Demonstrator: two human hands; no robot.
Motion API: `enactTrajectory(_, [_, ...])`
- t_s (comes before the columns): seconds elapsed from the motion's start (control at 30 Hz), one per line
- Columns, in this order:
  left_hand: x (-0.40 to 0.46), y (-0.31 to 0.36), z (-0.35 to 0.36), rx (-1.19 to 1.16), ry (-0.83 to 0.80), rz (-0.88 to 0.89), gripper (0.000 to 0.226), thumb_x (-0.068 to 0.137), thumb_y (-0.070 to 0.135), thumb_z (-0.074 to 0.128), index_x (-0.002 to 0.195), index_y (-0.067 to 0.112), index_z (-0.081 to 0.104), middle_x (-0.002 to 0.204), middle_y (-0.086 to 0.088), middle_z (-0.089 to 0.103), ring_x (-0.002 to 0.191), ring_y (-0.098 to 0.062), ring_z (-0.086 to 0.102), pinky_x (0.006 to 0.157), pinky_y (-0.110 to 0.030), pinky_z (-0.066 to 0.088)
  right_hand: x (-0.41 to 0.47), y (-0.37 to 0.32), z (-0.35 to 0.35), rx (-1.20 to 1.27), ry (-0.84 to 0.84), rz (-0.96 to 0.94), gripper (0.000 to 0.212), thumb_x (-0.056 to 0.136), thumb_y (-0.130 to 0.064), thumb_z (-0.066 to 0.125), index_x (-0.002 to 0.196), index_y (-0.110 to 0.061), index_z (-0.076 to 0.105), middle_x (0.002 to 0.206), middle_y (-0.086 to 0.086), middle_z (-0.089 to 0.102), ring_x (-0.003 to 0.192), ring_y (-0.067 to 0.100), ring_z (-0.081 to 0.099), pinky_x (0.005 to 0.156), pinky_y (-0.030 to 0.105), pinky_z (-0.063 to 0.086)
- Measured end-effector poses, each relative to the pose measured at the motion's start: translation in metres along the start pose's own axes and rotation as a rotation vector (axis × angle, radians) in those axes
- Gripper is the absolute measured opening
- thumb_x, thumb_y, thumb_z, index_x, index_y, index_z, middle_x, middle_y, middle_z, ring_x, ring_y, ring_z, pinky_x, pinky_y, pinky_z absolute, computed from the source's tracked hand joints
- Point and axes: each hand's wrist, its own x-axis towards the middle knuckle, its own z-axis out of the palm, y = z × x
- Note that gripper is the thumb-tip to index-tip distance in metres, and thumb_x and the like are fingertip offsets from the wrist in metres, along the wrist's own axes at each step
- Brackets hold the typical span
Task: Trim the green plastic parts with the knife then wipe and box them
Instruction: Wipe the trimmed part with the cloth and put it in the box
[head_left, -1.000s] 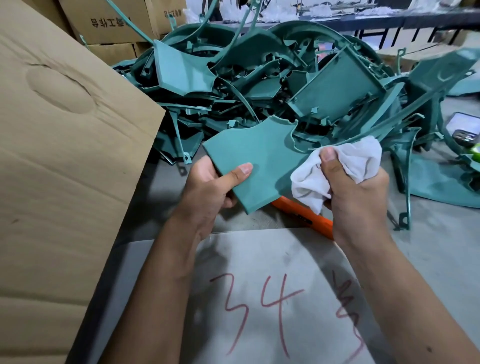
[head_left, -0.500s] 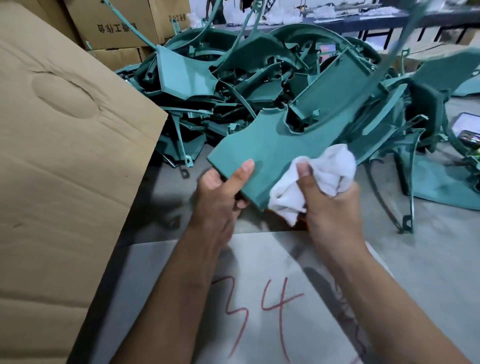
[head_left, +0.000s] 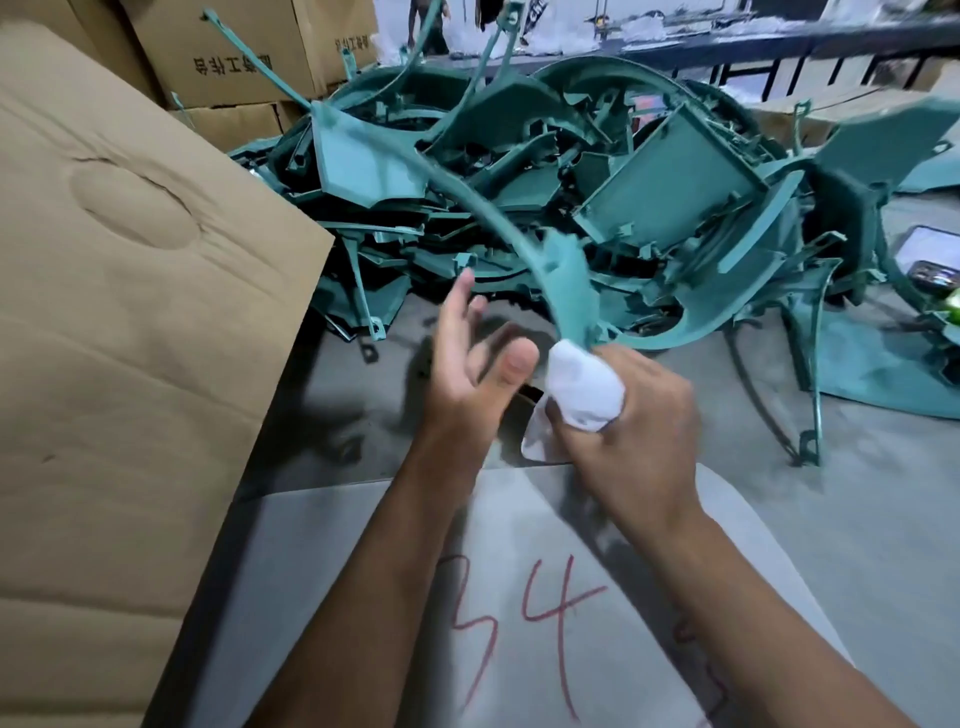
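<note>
green part (head_left: 563, 291) motion-blurred | right hand (head_left: 631, 415) fingers hidden under white cloth (head_left: 584, 389) | cardboard box (head_left: 130, 338) cut off left

My left hand (head_left: 467, 364) hangs open, fingers (head_left: 457, 306) spread and thumb out; my right hand (head_left: 628, 415) is a closed fist, forearms converging.

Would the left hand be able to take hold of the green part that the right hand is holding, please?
Probably yes: the left hand is open and empty beside the green part, which the right hand holds with the white cloth; nothing lies between them.
</note>
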Motion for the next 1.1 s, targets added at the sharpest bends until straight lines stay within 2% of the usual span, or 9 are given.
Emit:
enactTrajectory(0.07, [-0.003,0.002,0.003,-0.004,-0.031,0.054,0.116,0.065,0.056,0.090,0.157,0.020,0.029,0.140,0.000,0.063,0.127,-0.019,0.062,0.106,-0.043,0.052,-0.002,-0.006,0.004,-0.180,-0.130,-0.111,0.015,0.083,-0.033,0.065,0.080,-0.019,0.066,0.074,-0.003,0.059,0.060,0.024,0.053,0.052,0.030,0.034])
enactTrajectory(0.23, [0.007,0.016,-0.014,0.001,0.269,0.202,0.055,0.083,0.003,0.066,0.135,0.020,0.059,0.126,-0.003,0.071,0.115,-0.021,0.069,0.099,-0.047,0.056,-0.005,-0.007,0.006,-0.077,-0.299,-0.281,0.008,0.086,-0.020,0.062,0.082,-0.013,0.059,0.084,0.003,0.056,0.065,0.032,0.054,0.052,0.041,0.043])
enactTrajectory(0.4, [0.010,0.024,-0.033,-0.303,0.067,0.209,0.047,0.096,-0.002,0.055,0.138,0.021,0.055,0.133,-0.007,0.069,0.128,-0.029,0.062,0.106,-0.052,0.051,0.000,0.005,0.004,0.379,-0.005,0.372,0.023,0.096,-0.033,0.068,0.082,-0.015,0.064,0.071,-0.005,0.065,0.067,0.014,0.060,0.062,0.029,0.048])
enactTrajectory(0.47, [0.007,0.024,-0.025,-0.394,0.008,0.184,0.049,0.099,-0.002,0.051,0.144,0.018,0.049,0.139,-0.010,0.064,0.131,-0.031,0.059,0.107,-0.055,0.048,0.001,0.005,0.005,0.625,-0.048,0.600,0.031,0.098,-0.045,0.065,0.093,-0.014,0.064,0.070,-0.006,0.066,0.067,0.009,0.060,0.065,0.028,0.051])
enactTrajectory(0.57, [0.000,0.018,-0.004,-0.452,-0.030,0.132,0.043,0.102,0.000,0.048,0.142,0.016,0.053,0.143,-0.018,0.060,0.132,-0.037,0.057,0.107,-0.054,0.049,-0.002,-0.002,0.011,0.821,-0.222,0.615,0.039,0.094,-0.043,0.069,0.096,-0.004,0.067,0.084,0.014,0.075,0.078,0.019,0.068,0.070,0.038,0.057])
enactTrajectory(0.67, [-0.002,0.015,0.006,-0.348,0.044,0.061,0.026,0.102,0.006,0.055,0.126,0.005,0.065,0.128,-0.019,0.069,0.119,-0.040,0.067,0.099,-0.054,0.055,-0.003,-0.002,0.011,0.791,-0.204,0.542,0.033,0.100,-0.020,0.071,0.088,0.010,0.065,0.076,0.022,0.070,0.069,0.022,0.064,0.067,0.032,0.049])
enactTrajectory(0.8, [0.003,0.020,0.002,-0.248,0.074,0.103,0.027,0.096,0.008,0.063,0.122,0.000,0.067,0.124,-0.021,0.071,0.116,-0.043,0.067,0.099,-0.063,0.052,-0.003,-0.004,0.004,0.765,-0.151,0.539,0.040,0.099,-0.023,0.073,0.078,0.010,0.062,0.058,0.019,0.064,0.058,0.019,0.057,0.063,0.031,0.049])
enactTrajectory(0.93, [0.005,0.031,-0.008,-0.070,0.002,0.224,0.021,0.092,0.017,0.070,0.112,0.015,0.075,0.119,-0.014,0.074,0.113,-0.039,0.070,0.097,-0.063,0.053,-0.001,-0.008,0.002,0.812,-0.169,0.546,0.049,0.095,-0.032,0.075,0.076,0.011,0.063,0.055,0.019,0.062,0.053,0.025,0.053,0.074,0.062,0.057])
enactTrajectory(1.1, [0.000,0.038,-0.024,0.131,-0.033,0.248,0.017,0.091,0.014,0.072,0.105,0.023,0.075,0.107,0.003,0.079,0.101,-0.021,0.076,0.084,-0.040,0.063,0.013,0.006,-0.009,0.998,0.054,0.651,0.035,0.086,-0.036,0.081,0.067,-0.011,0.065,0.056,0.009,0.061,0.047,0.026,0.062,0.051,0.036,0.054])
